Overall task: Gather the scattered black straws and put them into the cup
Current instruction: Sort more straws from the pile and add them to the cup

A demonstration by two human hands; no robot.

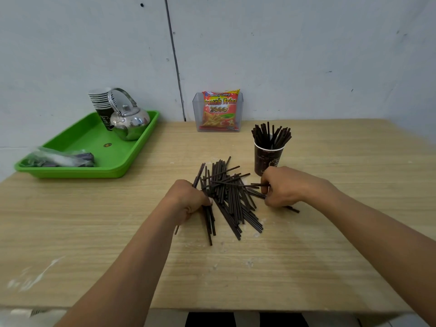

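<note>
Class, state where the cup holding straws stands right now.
In the head view, the cup stands right of centre on the table, just beyond the right hand and right of the loose straw pile.

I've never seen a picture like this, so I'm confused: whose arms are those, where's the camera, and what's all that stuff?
No machine here: the camera sits on a person's head, looking down at their own arms. Each grip is a bare hand. The left grip and right grip both hold parts of the black straw pile on the wooden table. The cup behind already has straws in it. Further back: a green tray with a kettle, and a snack bag.
</note>
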